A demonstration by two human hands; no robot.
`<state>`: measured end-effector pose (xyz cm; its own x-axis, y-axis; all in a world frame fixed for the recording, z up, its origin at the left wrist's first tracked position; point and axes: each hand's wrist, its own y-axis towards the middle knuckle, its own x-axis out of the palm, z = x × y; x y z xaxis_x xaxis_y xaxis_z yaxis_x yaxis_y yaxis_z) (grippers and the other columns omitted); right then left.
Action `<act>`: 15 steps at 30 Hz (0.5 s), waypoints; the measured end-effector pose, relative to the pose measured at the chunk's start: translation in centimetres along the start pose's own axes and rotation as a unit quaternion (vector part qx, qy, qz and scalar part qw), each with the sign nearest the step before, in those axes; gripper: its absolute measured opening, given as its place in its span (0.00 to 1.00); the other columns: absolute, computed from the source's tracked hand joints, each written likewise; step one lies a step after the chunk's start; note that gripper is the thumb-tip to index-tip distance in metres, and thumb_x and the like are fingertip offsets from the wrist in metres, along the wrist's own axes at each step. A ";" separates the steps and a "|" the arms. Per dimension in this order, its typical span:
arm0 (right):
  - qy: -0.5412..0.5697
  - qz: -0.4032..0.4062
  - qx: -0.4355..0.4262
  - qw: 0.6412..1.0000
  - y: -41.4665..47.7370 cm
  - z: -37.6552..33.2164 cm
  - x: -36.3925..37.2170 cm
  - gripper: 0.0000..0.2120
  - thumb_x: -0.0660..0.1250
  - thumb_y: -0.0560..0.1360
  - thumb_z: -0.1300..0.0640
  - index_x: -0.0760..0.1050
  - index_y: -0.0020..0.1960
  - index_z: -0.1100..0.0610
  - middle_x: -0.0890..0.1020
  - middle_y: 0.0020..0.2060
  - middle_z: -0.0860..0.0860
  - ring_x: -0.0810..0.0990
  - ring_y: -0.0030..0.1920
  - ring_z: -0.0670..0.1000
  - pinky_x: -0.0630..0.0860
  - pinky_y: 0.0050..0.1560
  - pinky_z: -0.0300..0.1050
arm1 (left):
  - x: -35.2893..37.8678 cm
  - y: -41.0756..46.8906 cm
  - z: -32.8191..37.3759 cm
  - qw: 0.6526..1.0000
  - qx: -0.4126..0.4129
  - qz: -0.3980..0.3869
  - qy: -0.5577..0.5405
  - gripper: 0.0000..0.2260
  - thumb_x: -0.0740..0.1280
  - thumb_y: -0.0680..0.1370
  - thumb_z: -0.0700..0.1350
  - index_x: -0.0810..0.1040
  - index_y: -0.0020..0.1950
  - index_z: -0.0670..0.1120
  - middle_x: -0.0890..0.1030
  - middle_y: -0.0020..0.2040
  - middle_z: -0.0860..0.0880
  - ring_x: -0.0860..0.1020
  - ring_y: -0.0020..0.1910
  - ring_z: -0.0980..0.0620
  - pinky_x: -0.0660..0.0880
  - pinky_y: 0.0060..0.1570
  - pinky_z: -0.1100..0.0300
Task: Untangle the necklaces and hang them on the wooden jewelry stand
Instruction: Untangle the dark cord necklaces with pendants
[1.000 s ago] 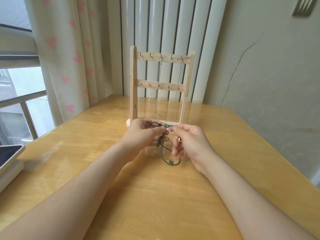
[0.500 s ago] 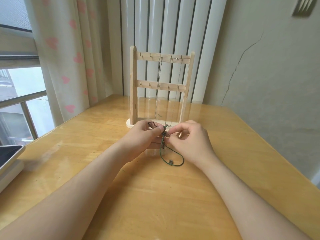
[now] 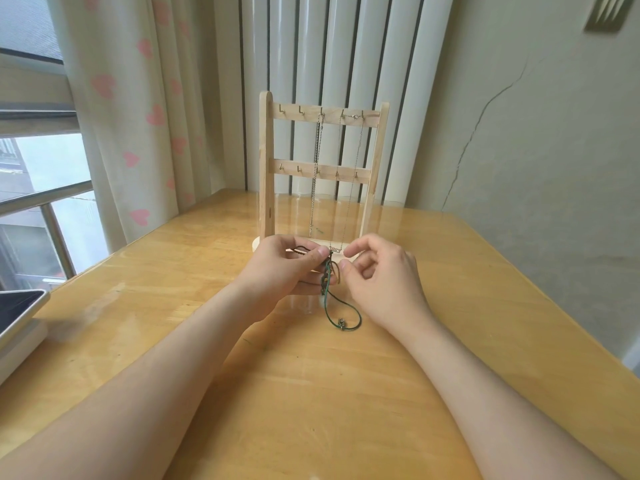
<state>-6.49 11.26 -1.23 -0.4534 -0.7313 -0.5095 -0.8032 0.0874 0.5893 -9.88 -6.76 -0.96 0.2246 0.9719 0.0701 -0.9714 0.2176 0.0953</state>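
The job looks partly done. On the stand (image 3: pixel 265 168), at the far side of the worktop (image 3: pixel 311 393), two necklaces already hang from hooks on the top rail: a heavier chain (image 3: pixel 314 195) on the middle hook, and a fine chain (image 3: pixel 357 147) strung across the two hooks to its right, with a small bar pendant (image 3: pixel 334 250) low near the base. The other top hooks and the whole lower rail look bare. What is left is the knot of dark and green cords (image 3: pixel 328 299) held just in front of the stand's base. The left hand (image 3: pixel 284 268) has it, fingers curled and the thumb pinching the bundle against the forefinger, and a dark loop pokes out beyond the knuckles. A green loop with a small charm (image 3: pixel 341 322) hangs below the hand down to the worktop. The right hand (image 3: pixel 384 282) is loosely curled with thumb and forefinger parted. It grips nothing, and its thumb tip sits just beside the cords, though contact cannot be made out. I judge the cords still need separating before any can be hung. No writing can be read: the pendant's markings are too small, the wall plaque (image 3: pixel 606 10) shows only slanted bars, and the tablet (image 3: pixel 17 306) at the left edge is dark.
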 end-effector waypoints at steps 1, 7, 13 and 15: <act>0.013 -0.002 0.001 1.000 0.0 -0.2 -0.1 0.04 0.76 0.76 0.56 0.82 0.44 0.49 0.83 0.30 0.43 0.81 0.33 0.42 0.74 0.39 0.33 | 0.0 0.1 0.0 1.000 0.000 0.005 0.001 0.09 0.75 0.81 0.42 0.80 0.57 0.38 0.86 0.48 0.37 0.89 0.47 0.39 0.87 0.45 0.48; 0.027 -0.053 0.016 0.998 -0.3 -0.6 -0.1 0.05 0.80 0.73 0.52 0.85 0.40 0.50 0.85 0.31 0.42 0.83 0.34 0.40 0.75 0.38 0.28 | 0.1 -0.1 0.2 1.000 0.008 0.014 -0.004 0.07 0.77 0.79 0.41 0.81 0.52 0.39 0.87 0.44 0.39 0.88 0.40 0.44 0.86 0.43 0.51; 0.023 -0.074 0.016 0.997 0.0 -0.1 -0.1 0.06 0.74 0.79 0.59 0.85 0.45 0.50 0.86 0.35 0.44 0.84 0.36 0.42 0.75 0.39 0.30 | -0.2 0.2 -0.1 1.000 0.015 0.022 0.004 0.08 0.75 0.81 0.38 0.82 0.58 0.37 0.87 0.42 0.42 0.87 0.39 0.47 0.85 0.43 0.54; 0.011 -0.061 0.017 0.998 0.0 0.1 0.1 0.06 0.73 0.79 0.58 0.84 0.46 0.49 0.85 0.34 0.44 0.83 0.36 0.42 0.76 0.40 0.33 | -0.2 0.2 -0.2 1.000 0.014 0.019 0.003 0.07 0.74 0.81 0.38 0.83 0.58 0.38 0.87 0.43 0.43 0.87 0.41 0.47 0.86 0.44 0.53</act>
<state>-6.61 11.24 -1.31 -0.3436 -0.7522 -0.5623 -0.8643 0.0191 0.5026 -10.15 -6.92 -1.12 0.1873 0.9799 0.0685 -0.9766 0.1782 0.1204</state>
